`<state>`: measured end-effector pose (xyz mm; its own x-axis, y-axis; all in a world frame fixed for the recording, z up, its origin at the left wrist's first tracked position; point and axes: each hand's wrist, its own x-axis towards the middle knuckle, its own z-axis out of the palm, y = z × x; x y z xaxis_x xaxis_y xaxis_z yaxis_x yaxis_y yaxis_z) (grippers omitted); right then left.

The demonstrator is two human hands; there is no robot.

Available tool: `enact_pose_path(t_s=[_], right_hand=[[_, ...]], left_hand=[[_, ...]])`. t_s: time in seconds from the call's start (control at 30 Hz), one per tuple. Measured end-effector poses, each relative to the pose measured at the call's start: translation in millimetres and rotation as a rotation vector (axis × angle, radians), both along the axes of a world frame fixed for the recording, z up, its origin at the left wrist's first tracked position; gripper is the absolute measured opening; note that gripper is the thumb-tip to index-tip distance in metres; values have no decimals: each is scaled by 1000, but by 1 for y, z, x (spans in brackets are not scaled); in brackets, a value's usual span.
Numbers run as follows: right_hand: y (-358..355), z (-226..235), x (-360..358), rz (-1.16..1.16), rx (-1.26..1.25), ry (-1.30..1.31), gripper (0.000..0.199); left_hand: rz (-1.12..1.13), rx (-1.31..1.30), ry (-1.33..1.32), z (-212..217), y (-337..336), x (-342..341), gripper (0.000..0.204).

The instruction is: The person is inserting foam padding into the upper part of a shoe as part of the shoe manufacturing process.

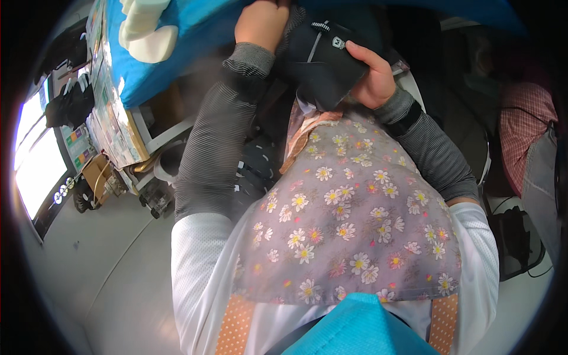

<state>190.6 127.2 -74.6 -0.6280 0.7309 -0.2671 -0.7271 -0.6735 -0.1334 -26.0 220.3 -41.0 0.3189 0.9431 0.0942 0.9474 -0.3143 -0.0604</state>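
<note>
A black cloth piece (334,65) with a small white badge, a thin grey line and a striped bit of trim lies over my lap. My right hand (376,77) is closed on its right side, thumb on top near the badge and the other fingers mostly underneath. At the top edge, my left hand (260,26) is at the far left of the dark cloth. Its fingertips are cut off by the picture's edge, so I cannot see what they touch. Grey striped sleeves cover both forearms.
A blue-covered table (195,41) stands ahead to the left, with cream-white moulded pieces (152,41) on it. Farther left are a bright screen (41,154) and a cardboard box (97,174). Another person's checked sleeve (526,130) shows at right. A flowered apron (349,225) covers my lap.
</note>
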Motion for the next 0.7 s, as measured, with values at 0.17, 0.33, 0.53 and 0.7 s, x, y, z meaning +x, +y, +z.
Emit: enact_pose_path(t_s=[0.17, 0.33, 0.53, 0.7], right_hand=[[-9, -5, 1, 86, -21, 144, 31], [-13, 30, -2, -7, 101, -9, 28], [-7, 15, -6, -55, 218, -85, 29], [-9, 13, -6, -36, 222, -117, 27]], left_hand=[[-142, 96, 16, 27, -22, 11, 25], [99, -121, -279, 59, -22, -5, 26], [-113, 57, -49, 32, -14, -2, 31], [264, -105, -136, 48, -14, 34, 39]])
